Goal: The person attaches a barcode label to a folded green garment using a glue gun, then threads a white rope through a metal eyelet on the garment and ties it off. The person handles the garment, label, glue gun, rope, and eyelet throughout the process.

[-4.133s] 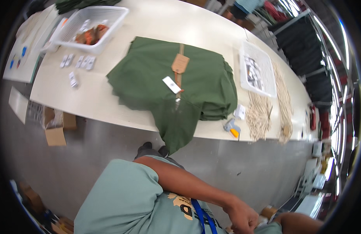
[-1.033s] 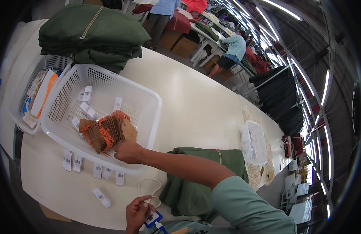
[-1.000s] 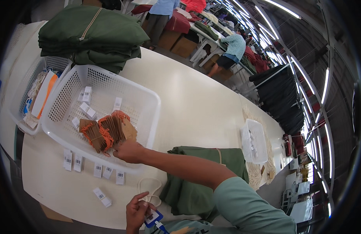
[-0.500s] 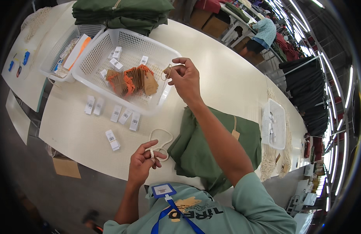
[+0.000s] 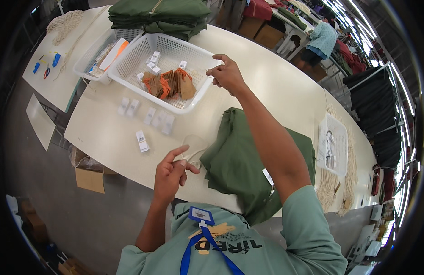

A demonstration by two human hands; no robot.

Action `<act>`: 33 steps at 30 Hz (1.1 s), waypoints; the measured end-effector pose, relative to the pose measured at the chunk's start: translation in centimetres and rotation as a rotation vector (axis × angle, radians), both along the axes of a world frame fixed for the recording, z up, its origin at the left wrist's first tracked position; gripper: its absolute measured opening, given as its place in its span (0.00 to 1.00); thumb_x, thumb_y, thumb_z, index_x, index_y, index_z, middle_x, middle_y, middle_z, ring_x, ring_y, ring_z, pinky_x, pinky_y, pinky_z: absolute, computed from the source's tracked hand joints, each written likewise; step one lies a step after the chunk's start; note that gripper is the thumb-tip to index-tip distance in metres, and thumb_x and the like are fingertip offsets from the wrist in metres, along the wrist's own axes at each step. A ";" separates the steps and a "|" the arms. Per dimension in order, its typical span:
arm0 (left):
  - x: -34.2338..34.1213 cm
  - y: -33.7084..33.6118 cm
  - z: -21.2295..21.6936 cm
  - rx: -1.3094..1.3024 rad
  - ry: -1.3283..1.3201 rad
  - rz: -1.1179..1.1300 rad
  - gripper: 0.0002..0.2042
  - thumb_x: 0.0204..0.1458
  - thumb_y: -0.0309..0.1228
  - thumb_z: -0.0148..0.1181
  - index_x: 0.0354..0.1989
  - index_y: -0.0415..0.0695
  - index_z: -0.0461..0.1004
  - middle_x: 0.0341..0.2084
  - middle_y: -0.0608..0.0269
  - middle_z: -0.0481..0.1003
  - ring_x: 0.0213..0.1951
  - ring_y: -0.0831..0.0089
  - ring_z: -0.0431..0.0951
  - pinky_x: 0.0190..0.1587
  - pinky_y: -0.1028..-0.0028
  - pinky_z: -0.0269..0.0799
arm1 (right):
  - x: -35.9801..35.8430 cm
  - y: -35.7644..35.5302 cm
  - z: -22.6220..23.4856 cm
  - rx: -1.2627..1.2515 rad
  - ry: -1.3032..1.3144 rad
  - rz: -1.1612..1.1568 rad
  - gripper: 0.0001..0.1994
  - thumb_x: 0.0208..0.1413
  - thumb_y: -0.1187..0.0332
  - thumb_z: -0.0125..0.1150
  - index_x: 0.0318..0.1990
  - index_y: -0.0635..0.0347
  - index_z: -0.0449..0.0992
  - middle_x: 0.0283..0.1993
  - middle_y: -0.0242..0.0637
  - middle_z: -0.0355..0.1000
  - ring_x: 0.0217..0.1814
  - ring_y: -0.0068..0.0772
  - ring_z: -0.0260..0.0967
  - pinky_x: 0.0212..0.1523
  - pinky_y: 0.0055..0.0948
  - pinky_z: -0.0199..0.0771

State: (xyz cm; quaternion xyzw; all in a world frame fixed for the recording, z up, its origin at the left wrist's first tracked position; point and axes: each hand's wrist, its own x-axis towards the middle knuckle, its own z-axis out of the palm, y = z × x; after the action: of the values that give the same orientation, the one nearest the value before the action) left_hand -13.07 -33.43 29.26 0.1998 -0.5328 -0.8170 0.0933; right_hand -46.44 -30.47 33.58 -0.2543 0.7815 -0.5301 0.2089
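Over the right rim of the white basket [image 5: 175,106], the thumb and index finger of the right hand [image 5: 228,75] come close together; whether they pinch something thin, I cannot tell. The left hand [image 5: 170,176] has its fingers half spread beside a blurred cord [image 5: 196,153], grip unclear. The right hand has just left the brown tags [image 5: 170,85], which remain inside the basket, so this reach seems finished. Green cloth [image 5: 230,151] lies below the right forearm.

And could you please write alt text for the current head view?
A person's right hand hovers by a white basket holding brown tags with orange strings; the left hand is at a blurred, pale cord loop. Folded green fabric lies beneath the right forearm on a white table.
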 end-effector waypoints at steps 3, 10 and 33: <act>-0.7 -1.1 -0.1 -0.059 0.022 -0.078 0.22 0.63 0.23 0.46 0.67 0.37 0.63 0.31 0.54 0.83 0.18 0.86 0.64 0.23 0.84 0.63 | -0.2 0.8 -0.5 -0.018 -0.067 0.091 0.31 0.56 0.77 0.63 0.68 0.63 0.62 0.39 0.42 0.79 0.22 0.22 0.70 0.22 0.23 0.69; -2.4 -1.3 -0.9 -0.105 0.000 -0.187 0.27 0.60 0.24 0.48 0.70 0.40 0.59 0.32 0.49 0.83 0.16 0.84 0.66 0.20 0.82 0.62 | -1.6 -1.5 -3.9 0.013 0.344 0.317 0.28 0.44 0.81 0.63 0.58 0.59 0.76 0.58 0.43 0.75 0.39 0.35 0.76 0.38 0.32 0.79; -1.2 -3.5 -2.6 -0.077 -0.008 -0.243 0.30 0.59 0.21 0.46 0.72 0.38 0.52 0.34 0.52 0.83 0.21 0.82 0.70 0.27 0.82 0.67 | 0.5 -5.0 -8.2 0.111 0.289 0.038 0.27 0.51 0.77 0.64 0.61 0.64 0.70 0.39 0.43 0.78 0.39 0.38 0.79 0.42 0.32 0.79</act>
State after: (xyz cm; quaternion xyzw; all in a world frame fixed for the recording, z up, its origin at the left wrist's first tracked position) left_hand -14.31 -36.92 26.61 0.1333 -0.5844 -0.8004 -0.0009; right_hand -45.97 -35.50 25.33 -0.3309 0.8266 -0.4398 0.1180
